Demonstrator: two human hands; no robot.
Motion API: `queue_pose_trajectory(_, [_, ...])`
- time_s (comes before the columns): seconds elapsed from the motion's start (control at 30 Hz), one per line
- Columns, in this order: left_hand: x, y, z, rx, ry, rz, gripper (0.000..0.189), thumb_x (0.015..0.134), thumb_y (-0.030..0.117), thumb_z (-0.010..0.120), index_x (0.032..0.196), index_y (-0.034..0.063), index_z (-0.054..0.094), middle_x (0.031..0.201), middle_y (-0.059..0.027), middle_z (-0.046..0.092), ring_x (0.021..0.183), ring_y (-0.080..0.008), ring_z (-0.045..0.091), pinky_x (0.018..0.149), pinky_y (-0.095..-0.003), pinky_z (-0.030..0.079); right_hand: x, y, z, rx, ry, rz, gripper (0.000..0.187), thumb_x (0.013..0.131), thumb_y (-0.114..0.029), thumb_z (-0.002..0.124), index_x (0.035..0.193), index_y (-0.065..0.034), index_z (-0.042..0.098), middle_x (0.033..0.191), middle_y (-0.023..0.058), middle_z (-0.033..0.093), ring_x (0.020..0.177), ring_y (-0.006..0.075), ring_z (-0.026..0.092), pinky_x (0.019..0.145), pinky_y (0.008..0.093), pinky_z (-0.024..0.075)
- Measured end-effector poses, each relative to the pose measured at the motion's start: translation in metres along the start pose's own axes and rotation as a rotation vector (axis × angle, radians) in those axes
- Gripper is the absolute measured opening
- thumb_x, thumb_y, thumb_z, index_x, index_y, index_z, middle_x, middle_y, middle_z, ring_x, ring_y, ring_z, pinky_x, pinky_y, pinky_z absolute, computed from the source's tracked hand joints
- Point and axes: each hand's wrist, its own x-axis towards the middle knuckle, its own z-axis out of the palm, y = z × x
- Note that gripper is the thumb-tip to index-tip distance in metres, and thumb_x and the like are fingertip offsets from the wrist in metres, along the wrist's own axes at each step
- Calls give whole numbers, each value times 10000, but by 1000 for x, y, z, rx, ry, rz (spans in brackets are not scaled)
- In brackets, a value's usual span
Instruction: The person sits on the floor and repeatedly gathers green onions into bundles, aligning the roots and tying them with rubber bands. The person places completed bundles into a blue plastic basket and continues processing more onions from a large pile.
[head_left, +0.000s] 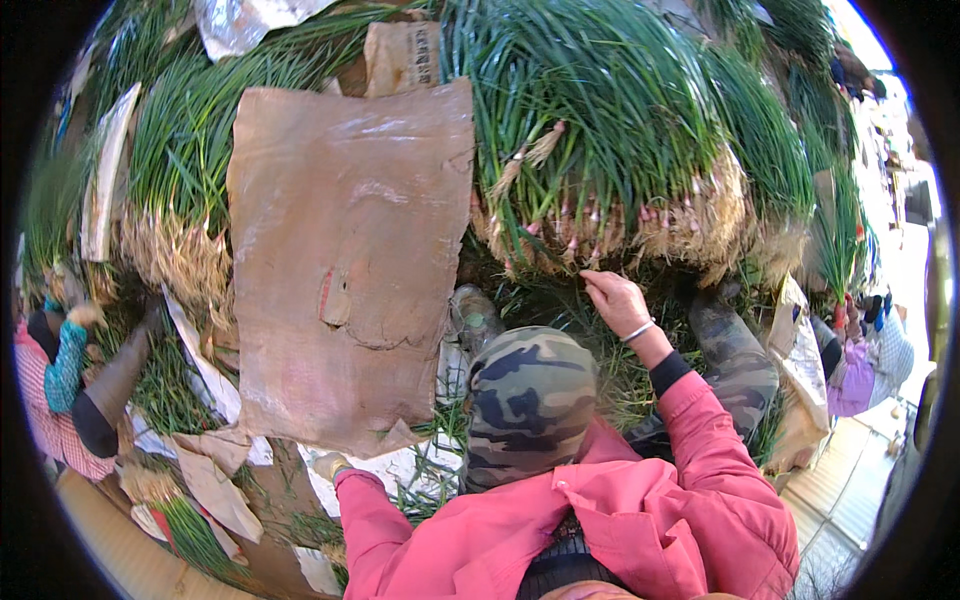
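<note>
Before me lies a large heap of green garlic-like plants (592, 127), long leaves pointing away and pinkish bulbs with pale roots towards me. At the heap's lower edge is my right hand (619, 300), thumb and fingertips pinched together. A thin green leaf (551, 255) hangs down from the bulbs and meets those fingertips. My left hand (330, 466), apparently gloved, is low by the near edge of a brown woven sheet (345, 225). Most of it is hidden by the pink sleeve, so its grip cannot be made out. A camouflage-covered knee (532, 397) rises between my arms.
To the left are another row of rooted plants (180, 172) and a co-worker in a checked garment (67, 420). A small bundle (180, 517) lies at lower left. Loose leaves and white sheeting (382, 469) cover the ground. At right another person handles an upright bundle (838, 247).
</note>
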Motion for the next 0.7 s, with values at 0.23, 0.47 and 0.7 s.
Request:
queue_pose_trajectory(0.23, [-75, 224, -50, -563, -131, 792, 484, 842, 149, 594, 1281, -32, 499, 1298, -203, 524, 1214, -302, 477, 1057, -386, 359, -12, 47, -77, 180, 428, 129, 199, 869, -74, 583, 1045, -27, 664, 919, 158, 685, 816, 273, 676, 737, 329, 530])
queue_pose_trajectory(0.47, [-286, 388, -130, -650, -822, 1343, 356, 886, 68, 607, 1232, -12, 572, 1198, -102, 625, 1089, -167, 589, 965, -289, 452, 6, 52, -58, 106, 480, -81, 209, 867, -105, 581, 1058, -55, 650, 923, 152, 667, 853, 309, 644, 770, 370, 515])
queue_pose_trajectory(0.7, [-346, 441, -108, -368, -1094, 1399, 359, 889, 80, 619, 1234, -7, 571, 1148, -61, 648, 1016, -124, 606, 854, -255, 494, -22, 65, -60, -50, 733, -93, 299, 830, -32, 575, 1123, -59, 628, 1041, 128, 644, 962, 302, 605, 845, 372, 504])
